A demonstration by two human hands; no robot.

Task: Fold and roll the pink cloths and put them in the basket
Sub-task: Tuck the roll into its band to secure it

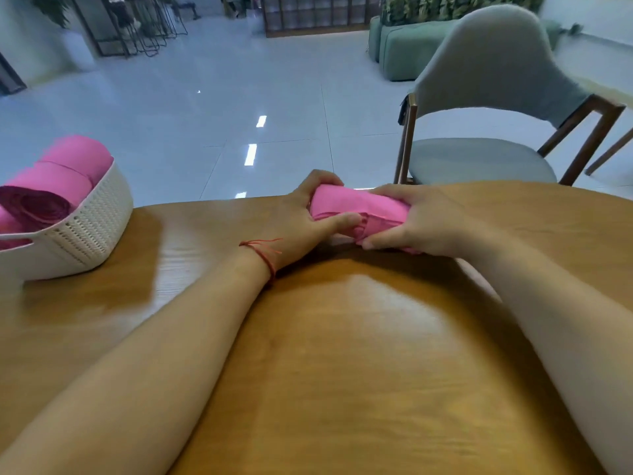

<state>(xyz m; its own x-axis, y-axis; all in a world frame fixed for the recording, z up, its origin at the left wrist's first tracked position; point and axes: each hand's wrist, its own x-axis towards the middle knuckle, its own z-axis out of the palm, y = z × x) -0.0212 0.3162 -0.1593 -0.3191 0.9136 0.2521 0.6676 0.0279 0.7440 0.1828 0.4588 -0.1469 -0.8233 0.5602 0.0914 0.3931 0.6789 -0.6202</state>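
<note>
So, the count: two hands, one pink cloth being worked on, one basket, and one full chair in view.

The pink cloth is already a chunky roll lying sideways near the far edge of the wooden worktop, caught between both hands. The left hand grips the roll's left end, fingers curled over the far side and thumb laid along the near side. The right hand is wrapped round the right end, with fingers over the top and thumb tucked in below. A loose bit of pink pokes out under the right hand. I honestly can't tell if the roll sits on the wood or is held just off it. There's a red string tied round the left wrist.

The basket is white with a woven-looking wall, and it sits on the worktop's left side, well apart from the hands and partly cut off by the picture edge. Inside are rolled pink cloths. I count three for sure, lying side by side, the nearest one showing its spiral end. There's more pink at the very left edge that might be a fourth, but it's too cropped to say.

The chair is grey with brown wooden legs, and it stands on the shiny tiled floor beyond the worktop on the right. A green sofa sits further back.
</note>
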